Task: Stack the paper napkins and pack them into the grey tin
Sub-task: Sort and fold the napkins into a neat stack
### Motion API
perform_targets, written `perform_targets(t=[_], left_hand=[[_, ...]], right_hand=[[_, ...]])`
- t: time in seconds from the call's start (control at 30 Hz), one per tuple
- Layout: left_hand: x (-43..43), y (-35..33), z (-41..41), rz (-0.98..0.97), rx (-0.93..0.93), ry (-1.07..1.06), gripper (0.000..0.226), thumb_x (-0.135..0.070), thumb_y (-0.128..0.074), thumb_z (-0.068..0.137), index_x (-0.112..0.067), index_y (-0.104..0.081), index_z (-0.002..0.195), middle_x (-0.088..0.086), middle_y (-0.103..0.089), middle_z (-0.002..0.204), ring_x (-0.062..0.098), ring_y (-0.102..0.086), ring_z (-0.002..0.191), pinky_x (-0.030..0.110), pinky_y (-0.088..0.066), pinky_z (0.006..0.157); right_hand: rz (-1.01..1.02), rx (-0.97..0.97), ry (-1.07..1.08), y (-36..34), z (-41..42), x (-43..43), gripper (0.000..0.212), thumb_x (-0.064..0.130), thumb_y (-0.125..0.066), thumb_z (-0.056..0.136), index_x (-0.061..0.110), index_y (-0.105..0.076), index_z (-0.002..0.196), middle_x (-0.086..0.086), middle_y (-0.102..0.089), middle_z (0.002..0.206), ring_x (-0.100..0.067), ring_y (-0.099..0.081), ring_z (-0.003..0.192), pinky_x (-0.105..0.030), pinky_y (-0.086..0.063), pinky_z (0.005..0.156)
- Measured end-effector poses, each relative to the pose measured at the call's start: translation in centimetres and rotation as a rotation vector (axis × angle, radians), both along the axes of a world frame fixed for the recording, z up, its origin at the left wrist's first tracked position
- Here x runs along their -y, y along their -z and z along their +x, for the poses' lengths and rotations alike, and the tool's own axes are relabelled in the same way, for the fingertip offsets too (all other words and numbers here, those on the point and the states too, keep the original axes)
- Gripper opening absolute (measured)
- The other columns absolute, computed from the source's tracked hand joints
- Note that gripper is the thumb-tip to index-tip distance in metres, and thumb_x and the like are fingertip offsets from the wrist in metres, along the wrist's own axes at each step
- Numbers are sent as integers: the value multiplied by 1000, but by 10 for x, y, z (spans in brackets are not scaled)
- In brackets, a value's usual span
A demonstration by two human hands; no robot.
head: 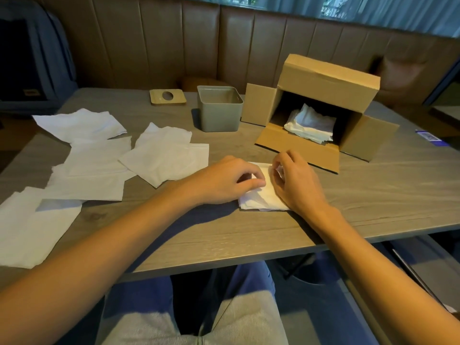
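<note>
A small white stack of folded napkins [261,199] lies on the wooden table in front of me. My left hand [224,181] presses on its left side with fingers curled over the top. My right hand [293,180] covers its right side and pinches the paper's upper edge. Several unfolded white napkins [159,155] lie spread over the table's left half. The grey tin [220,108] stands open and upright behind, its inside looking bare. Beside it lies its wooden lid [168,97] with a round hole.
A cardboard box [321,103] lies on its side at the right, flaps open, with crumpled white napkins [311,124] inside. A blue card [428,138] lies at the far right. A brown padded bench runs behind the table. The table's near edge is by my lap.
</note>
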State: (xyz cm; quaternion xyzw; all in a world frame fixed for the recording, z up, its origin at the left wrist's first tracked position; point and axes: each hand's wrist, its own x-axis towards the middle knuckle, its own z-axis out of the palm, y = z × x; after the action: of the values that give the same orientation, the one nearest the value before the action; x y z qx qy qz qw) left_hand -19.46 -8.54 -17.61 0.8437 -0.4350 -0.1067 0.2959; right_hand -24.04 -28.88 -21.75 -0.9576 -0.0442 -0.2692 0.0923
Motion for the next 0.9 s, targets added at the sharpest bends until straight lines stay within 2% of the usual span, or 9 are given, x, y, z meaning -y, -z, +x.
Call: perform_targets(t=[0.07,0.17,0.23,0.33,0.47,0.67,0.77,0.83,0.9], left_hand=[[11,3,-2,25,165,-12,31,-40,-54,100,-27,-66,125,-7,-62,117,8,-55,105,35,-51,92],[21,10,-3,188,292,-20,46,-48,-48,101,-23,-54,140,-2,-53,136,15,-50,121,34,-41,101],[20,15,-4,268,291,-10,54,-51,-44,102,-21,-46,147,-1,-45,149,19,-43,134,37,-35,108],[9,23,-4,359,245,13,68,-56,-32,103,-21,-18,160,0,-12,167,19,-11,153,36,-13,121],[-1,28,1,432,210,-9,73,-60,-23,102,-24,0,160,-3,7,168,18,8,154,40,-5,125],[-6,-1,22,604,100,52,84,-59,-41,99,-25,5,160,-5,14,167,18,16,153,42,-5,122],[-17,-14,32,679,-21,63,99,-64,-57,89,-31,4,160,-11,12,166,18,7,154,43,-13,123],[-24,-22,37,636,-74,61,98,-59,-63,88,-32,-2,160,-11,1,166,20,-7,153,42,-20,122],[-19,-25,36,455,-58,58,80,-51,-57,96,-31,-14,159,-8,-11,166,17,-17,150,37,-23,120]], right_hand=[[-15,-19,13,0,-1,0,12,26,-62,96,14,-60,96,-2,-61,91,-15,-52,76,-24,-37,59],[-10,-45,9,-2,-2,0,18,28,-57,98,14,-67,94,-1,-65,91,-13,-52,80,-26,-41,62],[10,-62,-36,-5,-7,0,22,26,-56,99,11,-73,97,-2,-70,98,-16,-60,86,-29,-50,68],[8,-133,-90,-7,-13,2,29,28,-52,101,9,-74,103,-5,-72,104,-20,-65,89,-36,-55,75],[-63,-230,-82,-5,-9,10,38,40,-39,104,14,-66,102,-2,-66,100,-19,-60,86,-39,-52,77],[-177,-187,-14,-3,-2,17,27,23,-48,102,11,-72,105,-5,-71,108,-24,-61,90,-33,-47,87],[-137,-164,36,1,3,20,27,19,-47,102,12,-73,101,-6,-73,104,-25,-62,87,-37,-48,84],[-97,-132,72,-1,4,16,24,20,-50,100,12,-71,110,-6,-72,110,-26,-62,93,-38,-51,83],[-79,-65,44,-5,2,8,26,19,-54,97,9,-70,116,-7,-70,116,-27,-62,98,-38,-52,85]])
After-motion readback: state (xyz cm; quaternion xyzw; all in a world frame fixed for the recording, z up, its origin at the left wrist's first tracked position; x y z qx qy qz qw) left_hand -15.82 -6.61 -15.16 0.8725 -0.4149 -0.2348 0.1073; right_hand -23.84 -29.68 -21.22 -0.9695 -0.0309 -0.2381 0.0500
